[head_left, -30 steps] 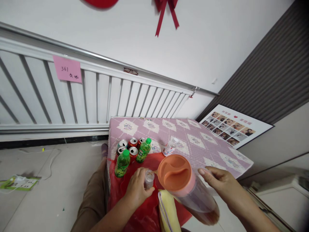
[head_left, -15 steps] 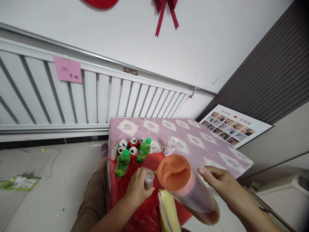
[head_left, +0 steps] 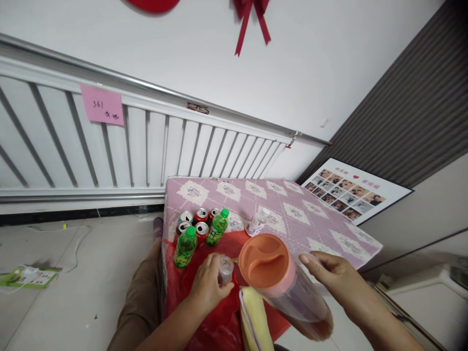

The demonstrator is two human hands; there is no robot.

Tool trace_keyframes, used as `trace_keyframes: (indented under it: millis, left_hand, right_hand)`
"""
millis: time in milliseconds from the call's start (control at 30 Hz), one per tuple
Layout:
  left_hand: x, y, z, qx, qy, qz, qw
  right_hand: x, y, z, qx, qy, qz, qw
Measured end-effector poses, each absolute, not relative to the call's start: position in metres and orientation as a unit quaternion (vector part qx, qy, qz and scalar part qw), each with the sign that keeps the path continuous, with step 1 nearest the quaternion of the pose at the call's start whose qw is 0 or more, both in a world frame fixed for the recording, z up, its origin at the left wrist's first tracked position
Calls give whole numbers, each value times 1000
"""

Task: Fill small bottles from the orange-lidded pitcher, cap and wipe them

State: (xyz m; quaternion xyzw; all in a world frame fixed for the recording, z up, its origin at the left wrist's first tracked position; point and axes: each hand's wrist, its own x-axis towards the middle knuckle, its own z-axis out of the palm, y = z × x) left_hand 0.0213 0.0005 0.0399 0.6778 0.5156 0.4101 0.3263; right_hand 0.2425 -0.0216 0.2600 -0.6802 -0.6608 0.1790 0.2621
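My right hand is closed around the handle side of a clear pitcher with an orange lid. The pitcher is tilted to the left, with brown liquid lying in its lower end. A thin brown stream runs from its spout into the mouth of a small clear bottle. My left hand is wrapped around that bottle, keeping it upright over a red tray. Below the pitcher lies a folded yellow cloth. Fingers of my right hand are partly hidden behind the pitcher.
Two green-capped bottles, one in front and one behind, stand beside several open drink cans. A clear labelled bottle is behind the pitcher on the purple patterned cover. A white radiator borders the far side.
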Motion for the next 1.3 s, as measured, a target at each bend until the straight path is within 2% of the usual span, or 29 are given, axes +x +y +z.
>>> trace_keyframes:
  millis: [1300]
  left_hand:
    - [21,1,42,681,513,404,330]
  right_hand:
    - [242,-18,258,-673,-671,179,254]
